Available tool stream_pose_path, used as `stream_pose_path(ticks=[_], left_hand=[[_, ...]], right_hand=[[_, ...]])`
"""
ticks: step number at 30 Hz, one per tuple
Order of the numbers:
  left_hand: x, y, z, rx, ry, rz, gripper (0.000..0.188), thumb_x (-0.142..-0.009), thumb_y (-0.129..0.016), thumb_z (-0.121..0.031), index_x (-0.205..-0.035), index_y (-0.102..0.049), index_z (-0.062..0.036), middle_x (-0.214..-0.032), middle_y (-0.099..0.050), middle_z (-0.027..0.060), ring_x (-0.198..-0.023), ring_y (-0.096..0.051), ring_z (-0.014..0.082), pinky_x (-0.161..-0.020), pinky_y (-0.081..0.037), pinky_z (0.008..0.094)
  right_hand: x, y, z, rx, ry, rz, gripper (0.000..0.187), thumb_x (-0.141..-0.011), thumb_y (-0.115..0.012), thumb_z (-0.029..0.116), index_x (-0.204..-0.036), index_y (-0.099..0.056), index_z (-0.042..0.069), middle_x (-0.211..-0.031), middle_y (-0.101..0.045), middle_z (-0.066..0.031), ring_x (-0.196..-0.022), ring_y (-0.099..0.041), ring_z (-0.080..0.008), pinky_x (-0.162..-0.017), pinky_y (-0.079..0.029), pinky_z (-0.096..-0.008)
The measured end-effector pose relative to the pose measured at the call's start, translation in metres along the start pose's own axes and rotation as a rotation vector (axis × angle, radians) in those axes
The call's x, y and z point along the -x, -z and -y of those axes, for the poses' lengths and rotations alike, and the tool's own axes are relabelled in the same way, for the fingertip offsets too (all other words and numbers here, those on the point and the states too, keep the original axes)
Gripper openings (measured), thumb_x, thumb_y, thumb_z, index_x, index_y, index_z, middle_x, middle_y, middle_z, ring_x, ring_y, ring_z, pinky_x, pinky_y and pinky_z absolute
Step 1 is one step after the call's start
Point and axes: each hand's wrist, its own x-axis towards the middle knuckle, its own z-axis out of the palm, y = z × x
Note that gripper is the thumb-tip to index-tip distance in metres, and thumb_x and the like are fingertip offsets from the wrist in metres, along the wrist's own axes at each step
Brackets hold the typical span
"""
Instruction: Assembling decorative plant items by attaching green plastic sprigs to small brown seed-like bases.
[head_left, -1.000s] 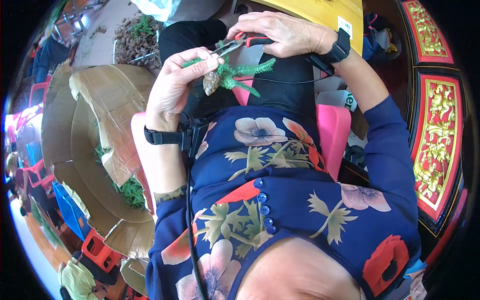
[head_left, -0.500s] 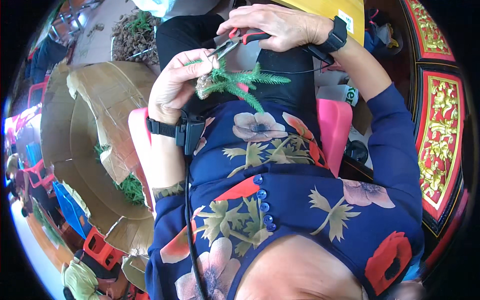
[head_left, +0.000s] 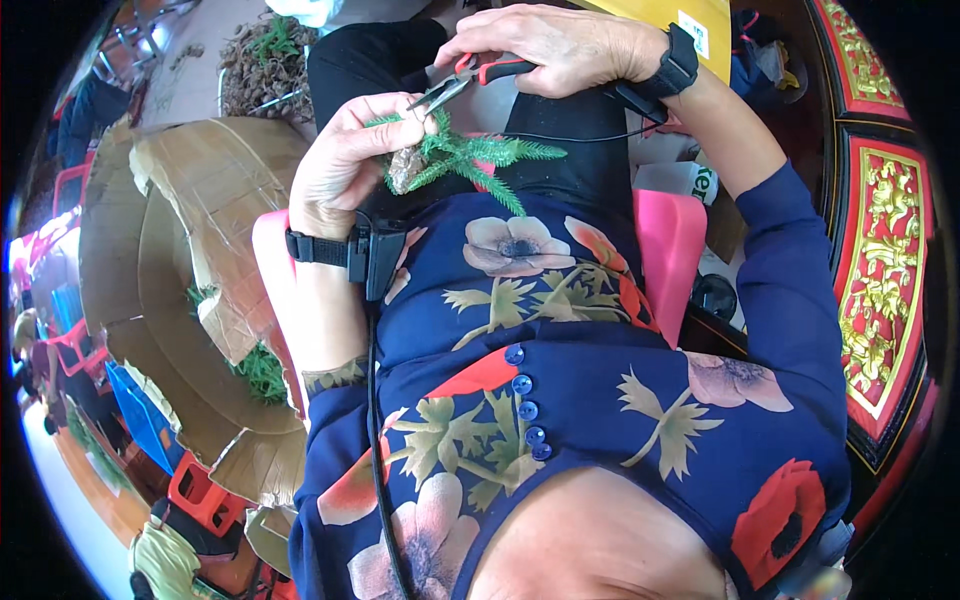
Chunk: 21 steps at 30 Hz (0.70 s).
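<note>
Above my lap, my left hand (head_left: 340, 155) pinches a green sprig (head_left: 488, 153) with needle-like leaves that looks like artificial pine. A brown, cone-like piece (head_left: 403, 170) hangs at its base, just under the fingers. My right hand (head_left: 575, 50) is wrapped around the handles of pliers (head_left: 448, 93), red and black with grey metal jaws. The jaws point down toward my left fingertips at the top of the sprig. Whether they grip a stem or wire there is too small to tell.
At left stands a torn cardboard box (head_left: 165, 200) with green sprigs (head_left: 263, 375) inside. A heap of brown cones (head_left: 262, 75) lies beyond it. A pink chair (head_left: 668, 250) is around me, a yellow surface (head_left: 650, 12) ahead, and a carved red-and-gold panel (head_left: 880, 280) at right.
The sprig and my left hand have shifted slightly left, with the sprig a little higher. The pliers' jaws have moved slightly left with them. Both hands keep their holds.
</note>
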Motion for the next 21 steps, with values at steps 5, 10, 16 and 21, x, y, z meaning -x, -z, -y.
stream_pose_path(ticks=[5,10,16,21], left_hand=[[-0.004,0.004,0.008,0.126,0.013,0.029,0.019,-0.080,-0.065,-0.006,-0.097,-0.062,0.0023,-0.084,-0.065,0.0044,-0.069,-0.058,0.0080,-0.063,-0.046,0.0187],[-0.006,0.004,0.014,0.224,-0.018,0.121,0.018,-0.080,-0.064,-0.004,-0.096,-0.060,0.0035,-0.081,-0.064,0.0051,-0.065,-0.057,0.0069,-0.060,-0.045,0.0173],[-0.008,0.015,0.021,0.212,-0.039,0.099,0.018,-0.080,-0.064,-0.004,-0.095,-0.059,0.0045,-0.081,-0.063,0.0057,-0.063,-0.057,0.0065,-0.058,-0.045,0.0163],[-0.010,0.027,0.025,0.220,0.009,0.174,0.021,-0.080,-0.064,-0.005,-0.097,-0.058,0.0062,-0.083,-0.063,0.0080,-0.062,-0.057,0.0073,-0.057,-0.045,0.0163]], right_hand=[[-0.003,-0.002,-0.006,0.048,0.114,-0.028,0.042,-0.071,-0.063,0.006,-0.111,-0.051,0.001,-0.093,-0.053,-0.0157,-0.090,-0.052,-0.0322,-0.078,-0.043,-0.0388],[-0.008,-0.005,-0.011,0.128,0.199,-0.081,0.043,-0.068,-0.064,0.006,-0.109,-0.050,0.001,-0.092,-0.052,-0.0148,-0.088,-0.051,-0.0319,-0.076,-0.042,-0.0395],[-0.007,-0.005,-0.007,0.104,0.197,-0.109,0.040,-0.067,-0.062,0.004,-0.106,-0.052,0.002,-0.089,-0.053,-0.0150,-0.086,-0.052,-0.0320,-0.074,-0.043,-0.0402],[-0.004,-0.004,-0.002,0.025,0.153,-0.081,0.035,-0.068,-0.058,0.006,-0.103,-0.055,0.001,-0.086,-0.054,-0.0154,-0.084,-0.054,-0.0326,-0.074,-0.044,-0.0399]])
